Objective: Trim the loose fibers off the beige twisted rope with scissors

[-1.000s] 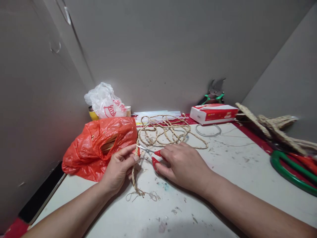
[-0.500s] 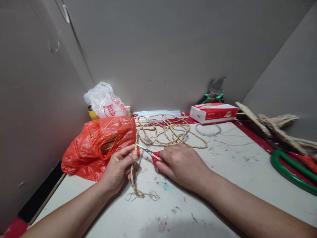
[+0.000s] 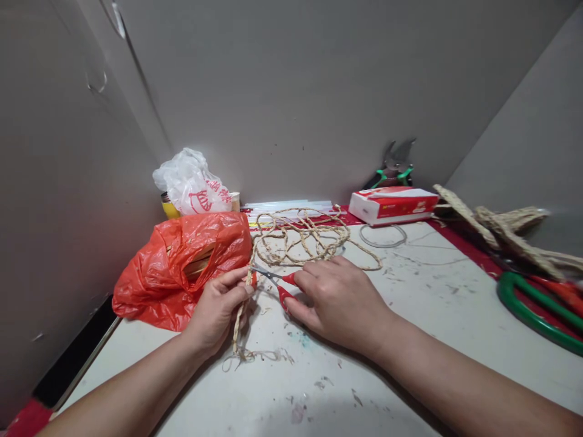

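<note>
A thin braided straw rope (image 3: 314,243) lies in loose loops on the white table, and one end runs forward through my left hand (image 3: 223,309). The thumb and fingers of that hand pinch the rope, whose frayed tail hangs down toward the tabletop. My right hand (image 3: 339,297) has its fingers in the red handles of small scissors (image 3: 272,276). Their blades are parted and the tips reach the rope just above my left fingers. Whether a blade touches a strand I cannot make out.
A red plastic bag (image 3: 159,267) with wooden strips stands left, a white bag (image 3: 194,185) behind it. At the back are a tissue box (image 3: 394,206), pruning shears (image 3: 396,164) and a wire coil (image 3: 383,235). Green-handled scissors (image 3: 523,309) and thick braids (image 3: 510,233) lie right.
The scissors' handles and blades have spread wider apart. The rope's frayed tail has swung a little to the left.
</note>
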{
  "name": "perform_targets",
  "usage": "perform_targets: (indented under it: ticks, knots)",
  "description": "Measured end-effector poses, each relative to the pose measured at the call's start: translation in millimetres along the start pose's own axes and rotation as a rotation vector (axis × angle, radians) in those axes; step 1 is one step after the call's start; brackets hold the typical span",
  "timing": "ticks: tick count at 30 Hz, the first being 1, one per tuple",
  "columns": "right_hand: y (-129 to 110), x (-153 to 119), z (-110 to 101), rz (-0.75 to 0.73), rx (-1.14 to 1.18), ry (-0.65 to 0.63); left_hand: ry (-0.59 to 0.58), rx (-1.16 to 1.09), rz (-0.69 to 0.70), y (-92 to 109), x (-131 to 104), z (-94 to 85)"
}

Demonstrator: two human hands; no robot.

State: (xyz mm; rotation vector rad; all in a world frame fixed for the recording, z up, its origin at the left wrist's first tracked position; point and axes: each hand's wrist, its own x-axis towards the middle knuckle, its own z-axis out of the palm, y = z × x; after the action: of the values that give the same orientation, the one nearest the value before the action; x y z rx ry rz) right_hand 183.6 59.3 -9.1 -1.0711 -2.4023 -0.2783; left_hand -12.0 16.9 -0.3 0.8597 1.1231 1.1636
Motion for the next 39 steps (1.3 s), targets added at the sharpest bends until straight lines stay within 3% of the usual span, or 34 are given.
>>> perform_targets:
  ticks: [15, 26, 34, 39]
  knots:
    - [-6.2, 5.1, -8.4, 0.006, -0.016, -0.218, 0.010, 0.049, 0.027, -3.8, 0.1, -3.3]
    - [3.1, -0.7, 4.6, 0.022, 0.136, -0.056, 0.021, -0.046, 0.022, 0.6, 3.4, -3.7]
    - [0.0, 0.6, 2.0, 0.024, 0.100, -0.120, -0.067, -0.046, -0.009, 3.2, 0.7, -3.2]
    - [1.2, 0.6, 2.9, -0.037, 0.083, -0.133, -0.058, -0.041, -0.013, 2.6, 0.4, -4.6]
